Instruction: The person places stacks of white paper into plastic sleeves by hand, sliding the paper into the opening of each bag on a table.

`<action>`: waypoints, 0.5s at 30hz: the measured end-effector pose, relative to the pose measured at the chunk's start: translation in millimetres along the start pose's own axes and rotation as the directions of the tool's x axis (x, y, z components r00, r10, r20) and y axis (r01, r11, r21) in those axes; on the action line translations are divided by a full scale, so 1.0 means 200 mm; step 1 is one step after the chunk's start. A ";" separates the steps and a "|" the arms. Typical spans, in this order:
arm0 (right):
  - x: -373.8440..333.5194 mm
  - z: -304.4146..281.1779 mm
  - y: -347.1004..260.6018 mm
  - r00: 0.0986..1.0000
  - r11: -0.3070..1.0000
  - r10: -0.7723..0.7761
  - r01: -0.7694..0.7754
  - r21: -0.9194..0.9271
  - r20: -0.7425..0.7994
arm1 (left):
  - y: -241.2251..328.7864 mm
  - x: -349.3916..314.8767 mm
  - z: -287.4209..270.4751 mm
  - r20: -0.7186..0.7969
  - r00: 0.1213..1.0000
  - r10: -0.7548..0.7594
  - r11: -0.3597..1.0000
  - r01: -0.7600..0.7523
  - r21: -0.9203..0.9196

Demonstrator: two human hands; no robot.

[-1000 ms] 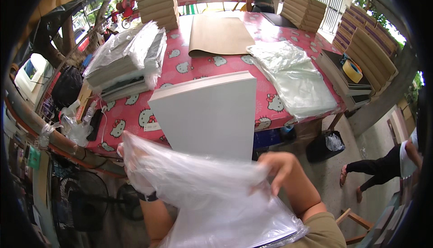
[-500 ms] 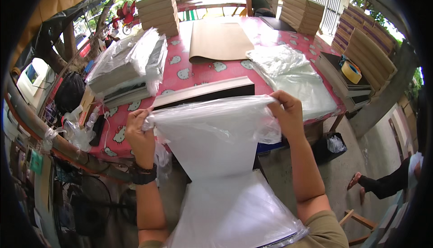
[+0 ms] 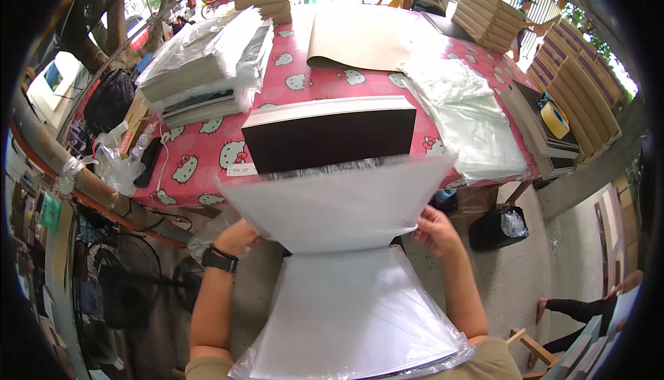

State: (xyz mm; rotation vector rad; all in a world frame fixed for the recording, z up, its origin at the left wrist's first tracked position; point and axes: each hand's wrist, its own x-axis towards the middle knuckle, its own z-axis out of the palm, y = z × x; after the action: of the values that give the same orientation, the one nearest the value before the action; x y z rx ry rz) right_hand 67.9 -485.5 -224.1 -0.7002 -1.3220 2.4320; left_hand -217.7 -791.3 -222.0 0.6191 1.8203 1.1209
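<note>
A clear plastic bag with a white sheet in it [image 3: 339, 204] stands tilted up in front of me, held by its two sides. My left hand [image 3: 236, 237] is closed at its left edge, the fingertips partly hidden behind the plastic. At the right edge, my right hand [image 3: 436, 230] pinches the plastic between thumb and fingers. Below, on my lap, lies another white, flat stack wrapped in clear plastic [image 3: 346, 318]. Just beyond the raised bag, a stack of boards with a black front and pale top edges [image 3: 328, 134] stands on the table.
The pink patterned table [image 3: 207, 155] bears plastic-covered stacks [image 3: 200, 62] at left, brown sheet [image 3: 353, 41] at back and loose clear bags [image 3: 470, 117] at right. A tape roll [image 3: 555, 119] rests on boards farther right. A fan [image 3: 124, 276] stands lower left, a black bin [image 3: 499, 228] lower right.
Both hands have come down and nearer, from the bag's top edge to its lower sides. The bag now stands more filled out, and more of the black-fronted stack shows.
</note>
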 end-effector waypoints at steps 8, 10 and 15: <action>0.03 -0.28 0.52 0.987 0.841 -0.087 0.001 -0.541 -0.135 | -0.56 0.11 0.26 -0.031 0.984 -0.178 0.981 0.179 0.073; 0.12 -0.35 0.60 0.949 0.719 -0.293 0.137 -0.681 -0.119 | -0.63 0.16 0.31 -0.139 0.984 -0.111 0.992 0.101 -0.080; 0.22 -0.34 0.59 0.882 0.706 -0.378 0.079 -0.703 -0.281 | -0.68 0.15 0.34 -0.271 0.943 -0.193 0.973 0.148 -0.176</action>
State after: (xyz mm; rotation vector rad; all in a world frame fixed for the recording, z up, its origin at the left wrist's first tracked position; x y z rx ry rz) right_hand 65.0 -479.7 -367.1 -1.0559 -1.9640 1.4345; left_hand -167.5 -802.1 -368.3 0.2094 1.9651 1.2675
